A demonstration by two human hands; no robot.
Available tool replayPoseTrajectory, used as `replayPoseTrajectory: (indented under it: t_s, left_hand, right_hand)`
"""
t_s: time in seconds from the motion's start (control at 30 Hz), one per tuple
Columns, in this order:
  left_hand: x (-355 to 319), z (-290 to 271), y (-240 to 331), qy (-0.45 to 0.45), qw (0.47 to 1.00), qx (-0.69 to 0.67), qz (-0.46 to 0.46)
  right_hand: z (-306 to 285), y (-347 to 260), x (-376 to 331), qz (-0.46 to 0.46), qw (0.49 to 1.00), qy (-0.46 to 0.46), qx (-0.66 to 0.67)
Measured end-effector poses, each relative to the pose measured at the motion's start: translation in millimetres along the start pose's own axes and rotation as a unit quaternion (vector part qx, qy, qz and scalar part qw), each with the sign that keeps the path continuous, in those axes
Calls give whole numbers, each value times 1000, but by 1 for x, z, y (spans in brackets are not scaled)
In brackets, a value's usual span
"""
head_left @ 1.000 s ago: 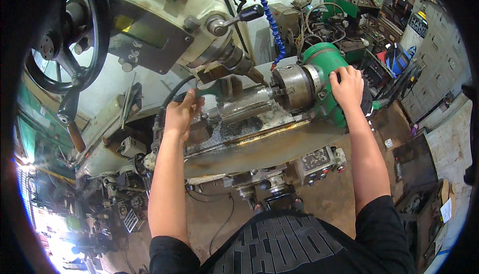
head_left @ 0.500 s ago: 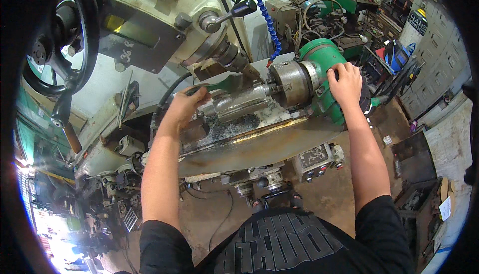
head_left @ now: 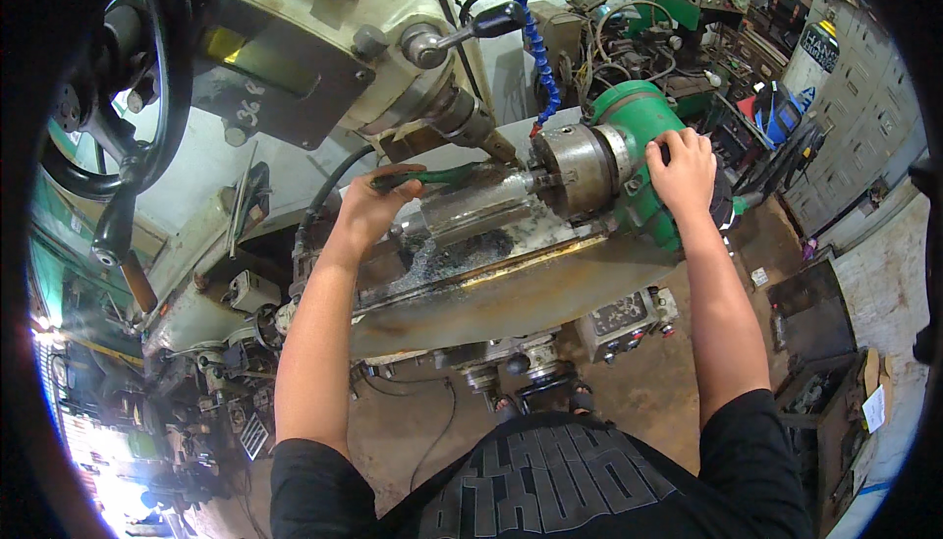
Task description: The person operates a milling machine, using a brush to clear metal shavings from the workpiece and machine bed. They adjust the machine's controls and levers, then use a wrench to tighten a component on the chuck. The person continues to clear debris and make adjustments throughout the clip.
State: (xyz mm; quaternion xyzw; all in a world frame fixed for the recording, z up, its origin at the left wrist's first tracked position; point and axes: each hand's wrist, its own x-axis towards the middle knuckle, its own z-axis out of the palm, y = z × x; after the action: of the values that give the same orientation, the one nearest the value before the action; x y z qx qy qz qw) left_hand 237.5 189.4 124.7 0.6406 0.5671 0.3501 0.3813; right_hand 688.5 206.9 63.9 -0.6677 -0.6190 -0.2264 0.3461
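Observation:
My left hand [head_left: 371,207] is closed round the green handle of a brush [head_left: 437,177], whose dark end reaches right, over a metal workpiece [head_left: 478,207]. Its bristles are hard to make out against the machine. The workpiece lies lengthwise on the milling machine table, its right end at a round steel chuck [head_left: 580,170]. Above the workpiece, the tool holder [head_left: 481,132] points down at a slant. My right hand [head_left: 685,168] rests on top of the green dividing head [head_left: 643,112] behind the chuck, fingers laid over it and the thumb apart.
Dark metal chips [head_left: 462,250] lie along the table in front of the workpiece. A blue coolant hose [head_left: 538,53] hangs behind. At the upper left are a black handwheel [head_left: 177,78] and a black-knobbed lever [head_left: 496,19]. A control box [head_left: 621,321] sits below the table.
The brush has tilted flatter and its end has come down towards the workpiece. My left hand has turned slightly. My right hand stays on the green dividing head.

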Motion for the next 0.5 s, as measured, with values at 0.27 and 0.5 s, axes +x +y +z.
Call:
replayPoseTrajectory:
  t_s: [0.27,0.5]
  left_hand:
    - [-31,-45,-1,34,997,71,10]
    - [-20,-24,-6,79,992,-91,33]
  right_hand:
    - [0,0,-1,-4,1000,6,9]
    - [-2,-2,-1,-4,1000,3,1]
